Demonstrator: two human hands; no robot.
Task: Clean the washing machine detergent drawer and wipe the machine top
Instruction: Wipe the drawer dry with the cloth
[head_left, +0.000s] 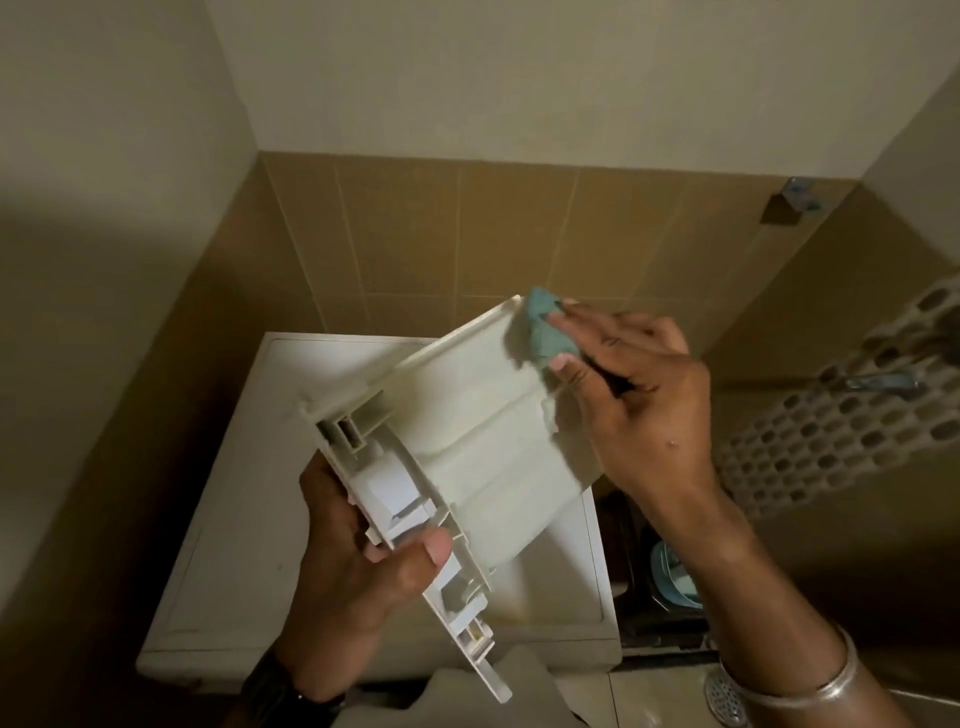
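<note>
A small wash corner in a home is shown. Brown tiles (519, 234) are seen on the lower walls, with plain paint above. A white washer (218, 545) is set in the corner. A round drain (724, 693) is seen in the floor.

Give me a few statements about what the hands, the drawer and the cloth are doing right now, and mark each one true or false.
1. The left hand grips the detergent drawer at its front panel end. True.
2. The drawer sits slotted in the machine. False: it is held in the air above the washing machine top.
3. The right hand holds a teal cloth against the drawer's far end. True.
4. The cloth lies flat on the machine top. False: it is bunched under the right fingers.
5. Both wrists are bare. False: the right wears a silver bangle.
</note>
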